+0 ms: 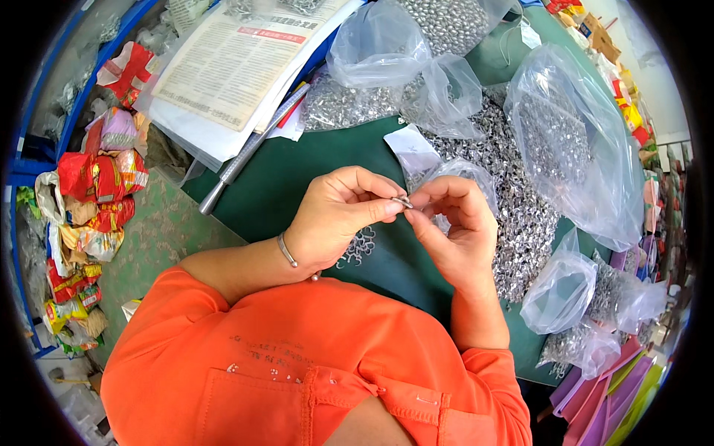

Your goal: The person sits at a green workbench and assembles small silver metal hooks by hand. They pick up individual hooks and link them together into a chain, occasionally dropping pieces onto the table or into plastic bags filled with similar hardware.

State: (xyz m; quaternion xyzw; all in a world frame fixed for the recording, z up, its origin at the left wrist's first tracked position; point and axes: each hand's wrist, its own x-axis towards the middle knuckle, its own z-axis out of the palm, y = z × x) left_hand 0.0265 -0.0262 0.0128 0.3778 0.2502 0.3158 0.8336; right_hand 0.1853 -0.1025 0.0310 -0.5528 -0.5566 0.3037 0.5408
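My left hand (338, 212) and my right hand (461, 227) meet over the green tabletop (271, 189). Between their pinched fingertips is a small silvery metal piece (402, 201), too small to name more exactly. Thumb and forefinger of each hand press on it from either side. Below my hands a few small curved metal pieces (360, 247) lie loose on the table, partly covered by my left hand. Right of my right hand spreads a large heap of small shiny metal parts (524, 238).
Clear plastic bags of metal parts (349, 100) stand along the far side, with another large bag (569, 149) at the right. A printed sheet (230, 70) and a metal rod (249, 152) lie at the far left. Colourful packages (97, 178) are stacked beyond the left edge.
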